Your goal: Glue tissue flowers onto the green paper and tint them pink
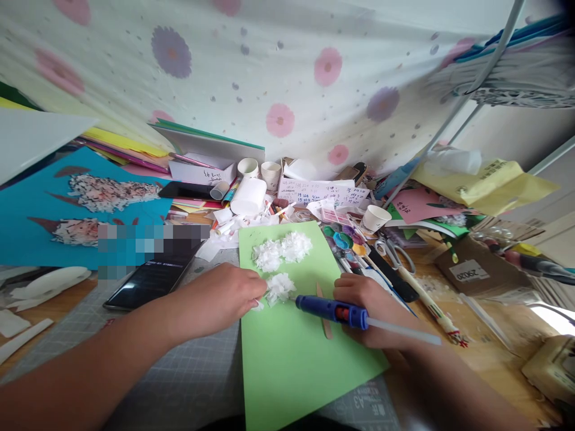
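Observation:
A sheet of light green paper (287, 365) lies on the grey cutting mat, bearing three ruffled clusters of white paper. Two clusters sit side by side near the top, one on the left (268, 256) and one on the right (296, 246). Below them is the third cluster (280, 288). At its left edge my left hand (236, 293) is closed in a pinch, with a small white paper piece (258, 306) at the fingertips. My right hand (366, 299) grips a blue hot glue gun (332, 311), its nozzle close to the third cluster. A glue stick (404, 331) protrudes from its rear.
A wooden craft stick (322, 311) lies on the green sheet under the glue gun. Left are a dark phone (155, 269) and blue artwork (27, 191). Paper cups (271, 173), a paint palette (344, 240), scissors (395, 254) and a cardboard box (467, 263) crowd the back and right.

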Demonstrator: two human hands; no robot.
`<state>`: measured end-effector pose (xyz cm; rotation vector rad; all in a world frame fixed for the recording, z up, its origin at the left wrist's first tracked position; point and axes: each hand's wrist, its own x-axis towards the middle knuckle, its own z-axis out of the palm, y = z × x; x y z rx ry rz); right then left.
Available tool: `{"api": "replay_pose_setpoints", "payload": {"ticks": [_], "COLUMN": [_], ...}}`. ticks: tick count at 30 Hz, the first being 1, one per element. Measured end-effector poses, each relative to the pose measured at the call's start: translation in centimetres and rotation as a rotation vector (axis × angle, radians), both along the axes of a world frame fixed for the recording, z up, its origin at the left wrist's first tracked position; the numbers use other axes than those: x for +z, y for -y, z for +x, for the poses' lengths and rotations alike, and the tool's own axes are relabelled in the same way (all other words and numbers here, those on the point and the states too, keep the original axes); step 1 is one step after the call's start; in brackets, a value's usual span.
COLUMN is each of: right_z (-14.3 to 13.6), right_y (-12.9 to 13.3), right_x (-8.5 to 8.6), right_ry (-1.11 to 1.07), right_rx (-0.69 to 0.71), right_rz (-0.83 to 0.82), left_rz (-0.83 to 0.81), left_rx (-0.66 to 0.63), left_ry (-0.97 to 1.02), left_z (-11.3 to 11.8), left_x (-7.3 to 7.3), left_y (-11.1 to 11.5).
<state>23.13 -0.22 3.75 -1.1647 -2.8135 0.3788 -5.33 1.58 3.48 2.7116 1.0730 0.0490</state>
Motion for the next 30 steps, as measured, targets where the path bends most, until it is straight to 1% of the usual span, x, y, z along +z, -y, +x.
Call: {"api": "replay_pose_setpoints", "payload": {"ticks": [6,9,15,21,26,30], "right_z": [-0.03,-0.23,0.29,0.29,-0.16,-0.16], "right_y": [0.09,0.02,-0.33,-0.23,-0.32,-0.35], "right_x": [0.24,0.20,0.08,0.23,0.10,0.06], "right_ry": [-0.080,-0.058,0.038,-0.024,0.007,-0.006], "right_rx": [0.023,0.005,-0.010,0.032,-0.016,0.015], "right_rz": [-0.035,-0.042,0.017,0.000,0.002,-0.002], "left_rz": [-0.001,0.005,0.001,0.000,0.000,-0.002], "left_rx": [0.003,0.004,0.000,-0.004,-0.002,0.001], "left_ry": [-0.038,-0.035,-0.040,-0.001,0.000,0.002], "left_z": [0.11,0.10,-0.07,-0.11,-0.01,0.02], "left_x": [0.24,0.22,0.02,-0.12,-0.09,-0.01], "left_y": [0.09,0.07,0.07,0.01,-0.10,-0.08]}}
